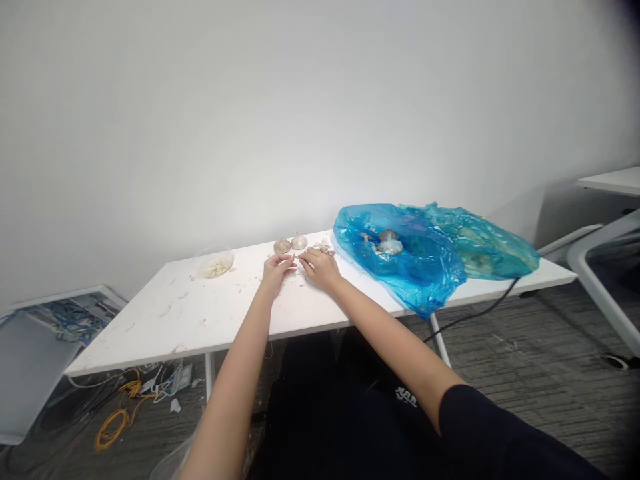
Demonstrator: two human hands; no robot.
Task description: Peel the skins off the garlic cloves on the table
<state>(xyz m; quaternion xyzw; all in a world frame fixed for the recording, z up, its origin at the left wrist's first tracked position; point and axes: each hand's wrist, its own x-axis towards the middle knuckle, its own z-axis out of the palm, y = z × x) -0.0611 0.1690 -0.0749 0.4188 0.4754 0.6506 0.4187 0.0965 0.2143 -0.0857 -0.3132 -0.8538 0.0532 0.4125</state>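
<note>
I'm pinching a tiny brownish garlic bit point(295, 258), L hand point(275, 274) & R hand point(323, 268) nearly closed, over white tbl point(235, 320).
Two whitish garlic bulbs point(299, 241) sitting behind; blue plastic bag point(420, 290) crowding R; clear round bowl point(201, 268) resting L.

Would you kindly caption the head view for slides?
Left hand and right hand close together near garlic bulbs on a table.

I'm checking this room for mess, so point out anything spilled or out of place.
Peel scraps litter the white table, loose rather than gathered in one spot. The blue plastic bag droops over the table's front edge, and an orange cable lies in a loose coil on the floor.
</note>
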